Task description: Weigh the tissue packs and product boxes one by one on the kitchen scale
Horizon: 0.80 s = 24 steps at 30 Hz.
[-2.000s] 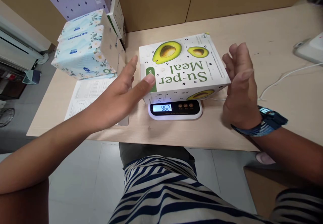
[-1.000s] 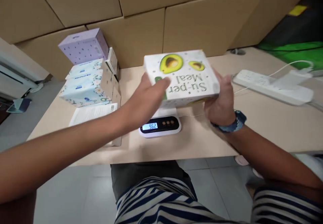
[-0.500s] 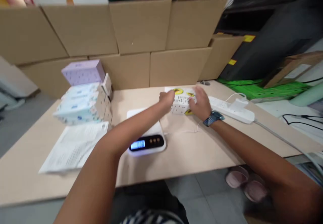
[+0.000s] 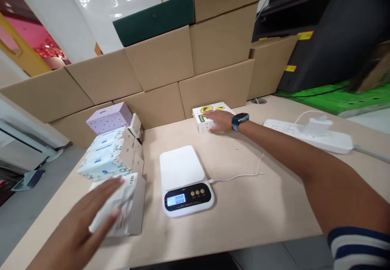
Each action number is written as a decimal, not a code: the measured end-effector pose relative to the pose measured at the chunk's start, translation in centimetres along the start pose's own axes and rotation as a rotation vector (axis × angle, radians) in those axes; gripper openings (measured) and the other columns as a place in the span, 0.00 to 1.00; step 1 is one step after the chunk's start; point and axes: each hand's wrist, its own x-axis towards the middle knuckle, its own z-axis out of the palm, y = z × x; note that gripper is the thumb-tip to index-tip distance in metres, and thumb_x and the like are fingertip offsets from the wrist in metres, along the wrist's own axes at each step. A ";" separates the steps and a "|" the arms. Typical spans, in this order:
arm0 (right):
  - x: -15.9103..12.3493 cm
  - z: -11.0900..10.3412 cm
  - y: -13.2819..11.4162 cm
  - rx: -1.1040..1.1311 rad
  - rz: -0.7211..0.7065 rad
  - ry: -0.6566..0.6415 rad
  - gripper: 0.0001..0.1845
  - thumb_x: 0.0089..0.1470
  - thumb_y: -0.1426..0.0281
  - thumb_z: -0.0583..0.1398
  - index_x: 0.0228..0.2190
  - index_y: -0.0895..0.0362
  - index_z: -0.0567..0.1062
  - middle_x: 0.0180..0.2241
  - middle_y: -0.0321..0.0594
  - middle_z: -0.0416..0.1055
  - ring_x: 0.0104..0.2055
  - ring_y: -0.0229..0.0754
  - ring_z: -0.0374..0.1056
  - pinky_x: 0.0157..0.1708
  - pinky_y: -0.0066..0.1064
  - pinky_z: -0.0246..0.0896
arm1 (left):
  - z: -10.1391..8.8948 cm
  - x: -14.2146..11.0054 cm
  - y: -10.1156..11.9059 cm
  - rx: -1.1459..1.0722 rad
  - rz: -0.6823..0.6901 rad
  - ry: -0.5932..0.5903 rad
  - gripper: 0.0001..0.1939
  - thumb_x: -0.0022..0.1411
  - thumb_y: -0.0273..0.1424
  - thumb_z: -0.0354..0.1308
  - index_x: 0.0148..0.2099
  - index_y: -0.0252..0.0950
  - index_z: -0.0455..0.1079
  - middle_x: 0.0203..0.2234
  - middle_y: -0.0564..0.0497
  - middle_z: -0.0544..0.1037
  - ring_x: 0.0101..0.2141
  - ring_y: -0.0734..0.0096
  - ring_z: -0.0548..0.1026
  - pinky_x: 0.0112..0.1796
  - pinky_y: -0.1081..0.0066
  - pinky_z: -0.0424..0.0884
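My right hand (image 4: 218, 119), wearing a watch (image 4: 240, 117) on the wrist, lies across the top and front of a white box with avocado pictures (image 4: 200, 124) at the back of the table. Its fingers are stretched out. Over a white box with a barcode label (image 4: 138, 203) at the left, my left hand (image 4: 87, 217) is open, thumb apart from the fingers. Whether it touches that box I cannot tell. Between the hands sits a white digital scale (image 4: 183, 168) with nothing on its plate; the lit display reads 0.00.
Blue-and-white tissue packs (image 4: 105, 154) and a purple box (image 4: 109, 117) are stacked at the left. Cardboard boxes (image 4: 161, 59) form a wall behind the table (image 4: 243, 209). A white power strip (image 4: 335, 142) lies at the right, and a thin cable (image 4: 234, 176) runs from the scale.
My left hand has left the avocado box and moved to the white box at the left. My right hand stays on the avocado box, now flatter. The view has shifted.
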 end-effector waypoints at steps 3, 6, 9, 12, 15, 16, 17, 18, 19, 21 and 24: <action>0.4 0.6 -0.1 0.107 0.034 0.108 0.39 0.47 0.57 0.72 0.60 0.58 0.82 0.71 0.56 0.72 0.77 0.63 0.66 0.82 0.59 0.49 | 1.5 -1.5 -5.3 -0.108 -0.449 0.146 0.32 0.68 0.66 0.53 0.65 0.59 0.76 0.70 0.54 0.79 0.72 0.29 0.72 0.66 0.29 0.76; 0.3 0.7 -0.6 0.241 0.111 0.229 0.24 0.57 0.50 0.68 0.46 0.55 0.85 0.57 0.53 0.84 0.65 0.57 0.77 0.75 0.61 0.62 | 3.5 -3.6 -7.0 -0.341 -0.741 0.223 0.39 0.67 0.69 0.53 0.65 0.51 0.77 0.71 0.45 0.77 0.75 0.26 0.67 0.71 0.28 0.69; 0.2 0.6 -2.2 0.390 0.211 0.367 0.28 0.65 0.43 0.60 0.40 0.56 0.83 0.44 0.49 0.85 0.51 0.52 0.82 0.65 0.63 0.72 | 5.3 -4.9 -6.7 -0.601 -0.802 0.234 0.44 0.68 0.70 0.51 0.67 0.44 0.78 0.70 0.41 0.78 0.75 0.28 0.66 0.77 0.35 0.59; -0.7 1.7 -6.3 0.550 0.220 0.455 0.29 0.65 0.41 0.57 0.41 0.53 0.81 0.45 0.47 0.84 0.52 0.54 0.81 0.66 0.65 0.71 | 6.3 -5.1 -6.2 -0.878 -0.820 0.195 0.48 0.68 0.70 0.52 0.72 0.40 0.74 0.68 0.40 0.80 0.72 0.31 0.71 0.73 0.44 0.69; -4.3 4.2 -13.4 0.720 0.157 0.352 0.30 0.62 0.41 0.61 0.52 0.49 0.80 0.51 0.46 0.84 0.56 0.55 0.82 0.63 0.63 0.76 | 7.0 -5.0 -5.7 -1.163 -0.836 0.192 0.49 0.66 0.64 0.62 0.76 0.38 0.68 0.65 0.39 0.83 0.67 0.34 0.78 0.62 0.52 0.81; -6.1 5.1 -16.3 0.790 0.144 0.292 0.32 0.61 0.41 0.64 0.57 0.48 0.77 0.57 0.46 0.82 0.60 0.55 0.81 0.63 0.61 0.78 | 7.2 -5.0 -5.4 -1.248 -0.818 0.202 0.49 0.65 0.61 0.66 0.77 0.37 0.67 0.63 0.39 0.84 0.66 0.34 0.79 0.60 0.53 0.82; -7.9 5.9 -19.2 0.956 0.171 0.195 0.35 0.60 0.42 0.67 0.61 0.45 0.73 0.67 0.47 0.76 0.68 0.56 0.75 0.68 0.61 0.74 | 7.3 -5.0 -5.1 -1.314 -0.786 0.221 0.48 0.64 0.59 0.68 0.76 0.37 0.68 0.62 0.39 0.85 0.65 0.34 0.79 0.59 0.54 0.83; -9.7 6.6 -22.0 1.083 0.196 0.039 0.40 0.58 0.42 0.69 0.65 0.42 0.70 0.74 0.46 0.68 0.75 0.56 0.68 0.73 0.61 0.69 | 7.4 -5.1 -4.7 -1.353 -0.749 0.244 0.47 0.64 0.58 0.69 0.75 0.36 0.70 0.61 0.39 0.85 0.65 0.35 0.80 0.60 0.54 0.82; -11.4 7.2 -24.8 1.166 0.224 -0.137 0.45 0.57 0.42 0.69 0.69 0.41 0.66 0.79 0.45 0.59 0.80 0.56 0.61 0.77 0.62 0.63 | 7.5 -5.1 -4.2 -1.380 -0.713 0.267 0.46 0.64 0.58 0.69 0.74 0.35 0.72 0.60 0.39 0.86 0.65 0.35 0.80 0.61 0.54 0.81; -13.6 8.1 -29.7 1.248 0.257 -0.473 0.56 0.54 0.40 0.71 0.75 0.42 0.59 0.83 0.47 0.48 0.85 0.59 0.47 0.82 0.64 0.49 | 7.3 -5.1 -3.2 -1.419 -0.677 0.277 0.46 0.62 0.60 0.69 0.71 0.34 0.75 0.58 0.39 0.87 0.65 0.32 0.79 0.63 0.51 0.79; -13.9 9.0 -34.6 1.332 0.126 -0.651 0.62 0.52 0.41 0.71 0.78 0.44 0.55 0.83 0.45 0.49 0.86 0.59 0.45 0.85 0.62 0.40 | 6.5 -5.6 -1.8 -1.415 -0.707 0.248 0.49 0.60 0.63 0.67 0.71 0.34 0.75 0.60 0.39 0.86 0.69 0.29 0.75 0.65 0.48 0.77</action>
